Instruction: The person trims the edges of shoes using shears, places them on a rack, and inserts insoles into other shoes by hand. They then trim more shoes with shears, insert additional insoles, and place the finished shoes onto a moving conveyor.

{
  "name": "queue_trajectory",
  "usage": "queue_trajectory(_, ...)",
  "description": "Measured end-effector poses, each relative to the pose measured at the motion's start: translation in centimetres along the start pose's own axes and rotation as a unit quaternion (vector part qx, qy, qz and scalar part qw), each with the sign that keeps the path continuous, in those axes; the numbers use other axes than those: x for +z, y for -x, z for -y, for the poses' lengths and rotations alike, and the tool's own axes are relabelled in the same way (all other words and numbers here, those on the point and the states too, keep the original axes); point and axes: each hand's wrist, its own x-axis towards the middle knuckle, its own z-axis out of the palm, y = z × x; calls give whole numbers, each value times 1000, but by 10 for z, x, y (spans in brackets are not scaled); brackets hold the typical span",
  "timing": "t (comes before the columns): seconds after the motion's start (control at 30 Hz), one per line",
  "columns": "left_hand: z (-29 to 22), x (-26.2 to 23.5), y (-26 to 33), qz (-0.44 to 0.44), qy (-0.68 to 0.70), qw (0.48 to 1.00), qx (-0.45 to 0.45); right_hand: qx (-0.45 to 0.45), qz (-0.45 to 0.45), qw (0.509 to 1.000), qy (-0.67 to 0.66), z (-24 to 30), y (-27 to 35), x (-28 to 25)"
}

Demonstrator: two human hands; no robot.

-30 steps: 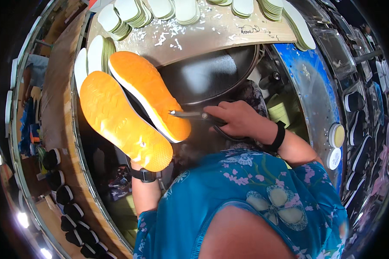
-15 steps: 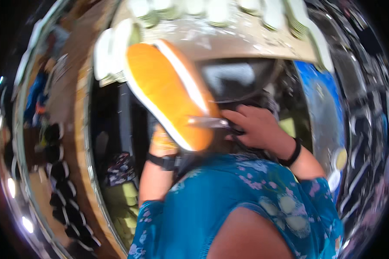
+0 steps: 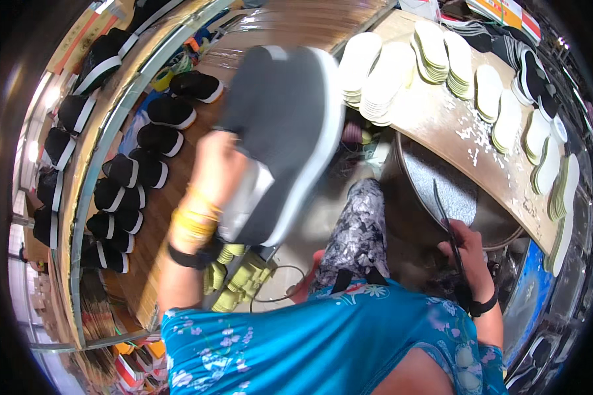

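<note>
A black slip-on shoe (image 3: 280, 125) with a white sole edge is raised on the left, slightly blurred. My left hand (image 3: 215, 164), with yellow bands at its wrist, is closed on the shoe's opening. A pale patch shows inside the shoe beside my fingers. Lower on the right, my right hand (image 3: 469, 253) is closed round a pair of scissors (image 3: 443, 209), whose dark narrow blades point up and away from me. The scissors are well apart from the shoe.
Stacks of pale insoles (image 3: 430, 51) line the table (image 3: 445, 125), with white scraps among them. Below its edge sits a large round basin (image 3: 402, 178). Several black shoes (image 3: 171, 112) stand in rows on the wooden shelf (image 3: 135, 276) at left. Yellow-green pieces (image 3: 244, 283) lie low down.
The shoe has swung left and turned from its orange underside to its black upper. My right hand has moved right and down, taking the scissors away from the sole. The view has turned.
</note>
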Motion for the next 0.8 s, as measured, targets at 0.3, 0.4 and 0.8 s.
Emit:
queue_trajectory(0.3, 151, -113, -16, 148, -325, 933, -50, 6, -4, 999, 37, 7, -1, 15)
queue_trajectory(0.4, 165, -182, -3, 139, -374, 898, 187, 7, 20, 999, 38, -5, 1, 4)
queue_trajectory(0.8, -206, 223, -14, 496, 238, 789, 273, 174, -478, 855, 94, -109, 181, -168)
